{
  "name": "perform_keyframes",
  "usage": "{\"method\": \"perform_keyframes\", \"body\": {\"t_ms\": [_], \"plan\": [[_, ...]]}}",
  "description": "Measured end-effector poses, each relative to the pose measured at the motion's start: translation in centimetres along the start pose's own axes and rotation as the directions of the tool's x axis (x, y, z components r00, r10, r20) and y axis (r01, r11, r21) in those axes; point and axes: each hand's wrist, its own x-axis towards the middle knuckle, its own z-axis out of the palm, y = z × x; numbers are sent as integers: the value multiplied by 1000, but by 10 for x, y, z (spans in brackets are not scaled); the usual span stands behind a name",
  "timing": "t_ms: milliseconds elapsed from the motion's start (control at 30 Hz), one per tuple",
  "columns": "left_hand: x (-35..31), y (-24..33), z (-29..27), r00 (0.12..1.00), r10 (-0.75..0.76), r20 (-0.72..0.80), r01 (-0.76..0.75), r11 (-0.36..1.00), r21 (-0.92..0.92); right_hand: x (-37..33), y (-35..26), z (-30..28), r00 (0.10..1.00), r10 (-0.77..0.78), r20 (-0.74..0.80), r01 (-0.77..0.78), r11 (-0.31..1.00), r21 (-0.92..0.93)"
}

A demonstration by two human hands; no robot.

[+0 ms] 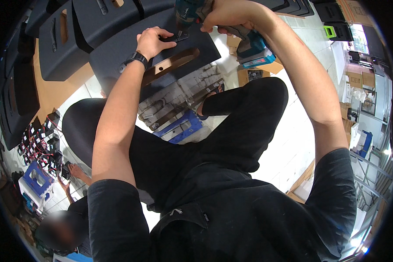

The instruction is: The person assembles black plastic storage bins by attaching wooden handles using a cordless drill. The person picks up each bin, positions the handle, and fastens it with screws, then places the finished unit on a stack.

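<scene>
My right hand (231, 16) grips a teal and black cordless drill (191, 9) by its handle, with the battery pack (256, 57) below my wrist. The drill's nose points down at a small black handle (181, 37) on a black box (118, 56). Thumb and index finger of my left hand (153, 42) close around the near end of that handle, against the box's surface. A long slot (174, 65) with bare wood edges is cut in the box, just below my left hand. The drill's tip is partly hidden at the handle.
More black boxes (59, 43) with slots and handles stand at the left and far side. A blue and white stool (179, 129) is between my legs. At lower left, a co-worker's hands (76, 172) are beside a pile of wired black parts (41, 144). Cardboard boxes (362, 79) stand right.
</scene>
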Motion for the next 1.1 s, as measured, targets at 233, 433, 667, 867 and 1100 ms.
{"method": "perform_keyframes", "body": {"t_ms": [233, 433, 667, 867, 1100], "plan": [[0, 3, -1, 1000, 11, -4, -11, 1000, 5, 3, 7, 1, 999, -33, -3, 34, 993, 115], [0, -2, 1, 1000, 3, -8, -3, 1000, -6, 2, -1, -1, 1000, 22, 14, -23, 997, 75], [2, -4, 4, 1000, 13, -18, -14, 1000, -5, 4, 5, -1, 999, 35, 17, -37, 991, 132], [1, -4, 4, 1000, 6, -22, -5, 1000, 4, 1, 4, -2, 996, 94, 11, -94, 985, 147], [-2, 1, 0, 997, 61, -37, -58, 996, 70, 1, 3, 0, 992, 127, 11, -127, 982, 139]]}}
